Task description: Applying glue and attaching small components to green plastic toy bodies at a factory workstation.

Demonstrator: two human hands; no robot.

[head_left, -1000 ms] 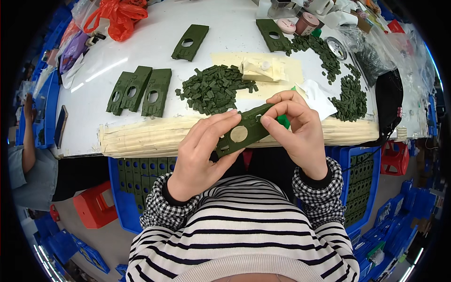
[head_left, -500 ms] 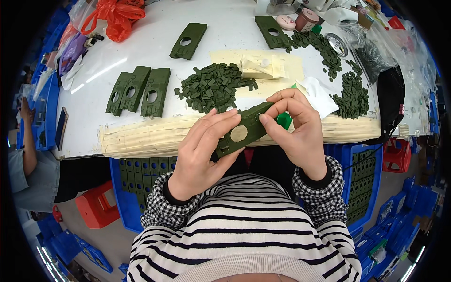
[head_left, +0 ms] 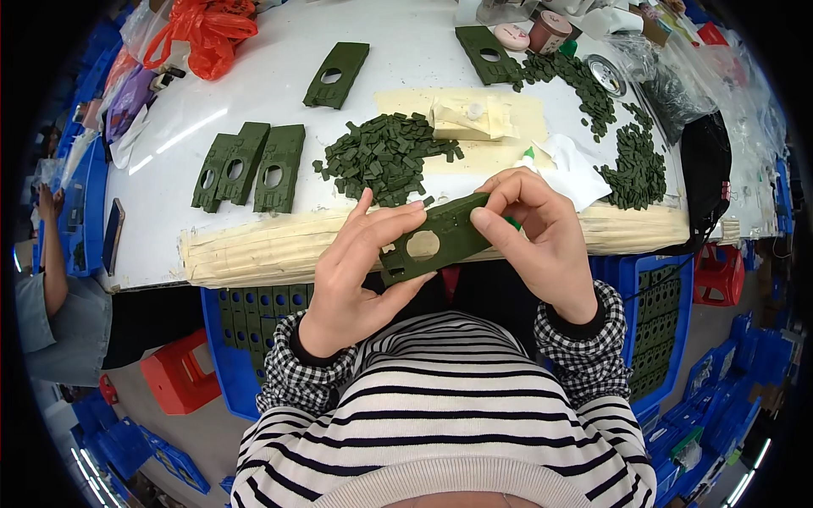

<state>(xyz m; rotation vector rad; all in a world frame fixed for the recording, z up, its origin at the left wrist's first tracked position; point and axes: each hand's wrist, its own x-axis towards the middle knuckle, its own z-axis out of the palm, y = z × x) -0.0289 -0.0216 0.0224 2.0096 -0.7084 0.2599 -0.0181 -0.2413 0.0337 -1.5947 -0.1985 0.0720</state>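
Note:
A dark green plastic plate with a round hole (head_left: pixel 436 240) is held in front of my chest, just below the table's padded front edge. My left hand (head_left: pixel 360 271) grips its left end, thumb underneath and fingers spread along the top. My right hand (head_left: pixel 538 229) pinches its right end with fingertips; a bit of bright green shows behind those fingers. A heap of small dark green parts (head_left: pixel 385 154) lies on the white table (head_left: pixel 254 93) just beyond my hands.
Three similar green plates (head_left: pixel 250 165) lie side by side at the left, another (head_left: pixel 337 74) farther back, one (head_left: pixel 484 52) at back right. More small green parts (head_left: pixel 635 165) at right. An orange bag (head_left: pixel 203 34), blue crates (head_left: pixel 652 305), a red stool (head_left: pixel 182 372), another person's arm (head_left: pixel 52 254).
My hands and the green plate have barely shifted; the fingers of my right hand have adjusted slightly on the plate's right end.

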